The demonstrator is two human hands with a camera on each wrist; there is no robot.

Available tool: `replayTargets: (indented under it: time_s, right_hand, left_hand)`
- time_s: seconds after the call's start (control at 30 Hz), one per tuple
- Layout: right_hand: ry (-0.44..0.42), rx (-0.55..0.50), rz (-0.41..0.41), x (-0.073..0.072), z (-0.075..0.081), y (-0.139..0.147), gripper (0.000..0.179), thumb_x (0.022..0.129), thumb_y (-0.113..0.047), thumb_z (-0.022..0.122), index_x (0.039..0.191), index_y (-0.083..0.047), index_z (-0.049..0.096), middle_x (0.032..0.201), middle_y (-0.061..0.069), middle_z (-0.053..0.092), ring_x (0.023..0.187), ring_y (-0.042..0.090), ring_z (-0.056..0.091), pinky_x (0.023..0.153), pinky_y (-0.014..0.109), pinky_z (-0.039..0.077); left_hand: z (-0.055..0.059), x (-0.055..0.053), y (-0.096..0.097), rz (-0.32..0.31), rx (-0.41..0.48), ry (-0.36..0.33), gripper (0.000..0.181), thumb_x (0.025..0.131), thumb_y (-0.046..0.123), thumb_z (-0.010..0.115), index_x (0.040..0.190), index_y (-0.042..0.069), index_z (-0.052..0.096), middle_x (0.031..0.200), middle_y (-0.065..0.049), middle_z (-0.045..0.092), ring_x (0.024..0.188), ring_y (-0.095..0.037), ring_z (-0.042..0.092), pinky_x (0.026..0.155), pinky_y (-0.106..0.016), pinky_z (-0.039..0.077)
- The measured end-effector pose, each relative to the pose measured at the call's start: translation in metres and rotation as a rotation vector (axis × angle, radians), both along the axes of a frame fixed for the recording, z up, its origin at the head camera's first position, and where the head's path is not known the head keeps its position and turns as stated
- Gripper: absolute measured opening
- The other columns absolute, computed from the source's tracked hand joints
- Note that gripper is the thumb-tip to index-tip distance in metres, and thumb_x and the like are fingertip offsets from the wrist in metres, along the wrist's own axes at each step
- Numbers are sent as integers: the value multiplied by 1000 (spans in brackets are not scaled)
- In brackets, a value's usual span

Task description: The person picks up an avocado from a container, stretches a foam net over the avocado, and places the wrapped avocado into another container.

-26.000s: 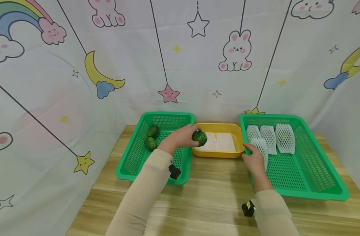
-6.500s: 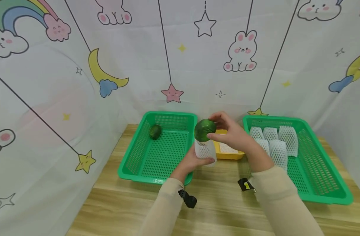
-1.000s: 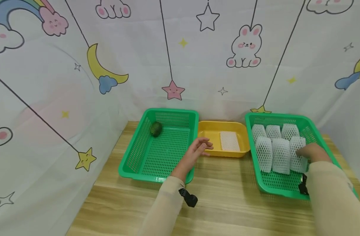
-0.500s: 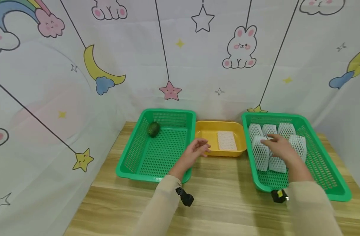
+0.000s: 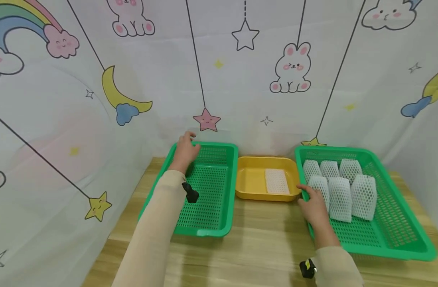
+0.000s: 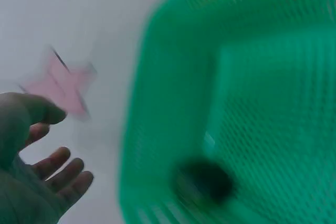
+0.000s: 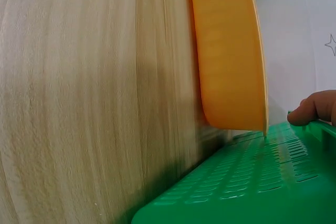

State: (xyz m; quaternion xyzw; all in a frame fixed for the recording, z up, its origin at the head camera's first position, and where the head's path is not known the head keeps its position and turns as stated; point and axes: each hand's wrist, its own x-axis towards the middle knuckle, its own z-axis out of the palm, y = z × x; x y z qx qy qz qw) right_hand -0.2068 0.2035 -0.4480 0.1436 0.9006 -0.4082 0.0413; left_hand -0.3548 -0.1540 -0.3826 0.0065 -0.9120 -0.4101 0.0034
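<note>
My left hand [image 5: 184,153] is over the far left part of the left green basket [image 5: 233,191], fingers loosely spread and holding nothing. Beneath it a dark green avocado [image 6: 202,182] lies in the basket corner, blurred in the left wrist view and mostly hidden by my hand in the head view. My right hand [image 5: 315,207] rests at the left rim of the right green basket [image 5: 395,251], fingers relaxed. A fingertip [image 7: 310,109] lies on that rim in the right wrist view. Several white foam net sleeves [image 5: 340,199], plumped out as if filled, lie in two rows there.
Between the baskets stands a yellow tray [image 5: 251,183] with a flat white foam net sleeve [image 5: 276,181] in it. All stand on a wooden table [image 5: 255,239] against a printed cloth backdrop [image 5: 161,99].
My left hand has moved left and away from me, from beside the yellow tray to over the avocado. My right hand has drawn back from above the filled sleeves to the basket's left rim.
</note>
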Motion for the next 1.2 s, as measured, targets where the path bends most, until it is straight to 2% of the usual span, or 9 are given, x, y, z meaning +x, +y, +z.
replayTargets:
  time_s: [0.07, 0.17, 0.27, 0.33, 0.47, 0.63, 0.77, 0.97, 1.2]
  right_hand:
    - [-1, 2, -6, 0, -1, 0, 48, 87, -4, 47, 135, -9, 45, 132, 30, 30, 114, 45, 36, 90, 59, 33]
    - [-5, 7, -5, -1, -1, 1, 46, 89, -5, 47, 135, -9, 45, 132, 30, 30, 115, 46, 35, 91, 60, 32]
    - [-9, 23, -4, 1, -1, 1, 44, 89, -6, 49, 133, -9, 47, 129, 30, 33, 112, 44, 38, 89, 59, 33]
    - [-17, 32, -2, 2, -2, 0, 43, 89, -7, 49, 132, -10, 47, 128, 29, 35, 111, 44, 39, 88, 58, 34]
    - [-21, 28, -14, 3, -4, -2, 42, 89, -8, 49, 131, -11, 48, 130, 28, 34, 115, 44, 38, 90, 59, 33]
    - [-18, 25, -36, 0, -3, -2, 42, 88, -9, 49, 130, -12, 49, 131, 27, 33, 118, 45, 35, 95, 60, 29]
    - [-20, 34, -49, -1, -3, 0, 43, 87, -9, 49, 130, -12, 50, 128, 27, 35, 114, 43, 38, 93, 59, 31]
    - [-20, 23, -50, 0, -3, 2, 43, 87, -8, 50, 130, -12, 49, 130, 27, 34, 115, 42, 37, 94, 58, 30]
    - [-27, -10, -54, -1, -4, 3, 44, 88, -9, 50, 132, -13, 49, 133, 27, 32, 118, 44, 34, 95, 59, 29]
  left_hand:
    - [-25, -14, -21, 4, -133, -146, 54, 95, 20, 49, 142, 10, 24, 139, -26, 23, 123, -42, 29, 93, -52, 36]
    - [-54, -22, -35, -29, -242, -306, 70, 94, 23, 53, 148, 11, 11, 143, -33, 10, 130, -49, 15, 100, -58, 27]
    - [-72, -20, -39, -87, -337, -335, 74, 93, 21, 55, 149, 10, 8, 143, -35, 8, 131, -51, 10, 101, -60, 23]
    - [-80, -16, -39, -130, -415, -321, 69, 93, 19, 54, 148, 8, 14, 143, -36, 12, 131, -52, 11, 100, -62, 24]
    - [-90, -11, -38, -169, -514, -302, 59, 93, 18, 53, 145, 7, 27, 140, -35, 19, 126, -51, 22, 95, -62, 29]
    - [-89, -12, -35, -185, -468, -300, 43, 92, 17, 58, 129, 6, 40, 128, -32, 28, 92, -42, 51, 74, -51, 44]
    - [-83, -14, -35, -246, -468, -327, 33, 89, 16, 63, 113, 6, 43, 122, -29, 34, 76, -31, 53, 64, -42, 44]
    - [-71, -10, -38, -294, -435, -299, 40, 85, 17, 69, 114, 6, 44, 112, -20, 48, 87, -29, 54, 73, -43, 45]
    - [-39, -1, -27, -332, -352, -100, 45, 85, 23, 69, 122, 8, 49, 121, -14, 54, 107, -31, 52, 86, -47, 44]
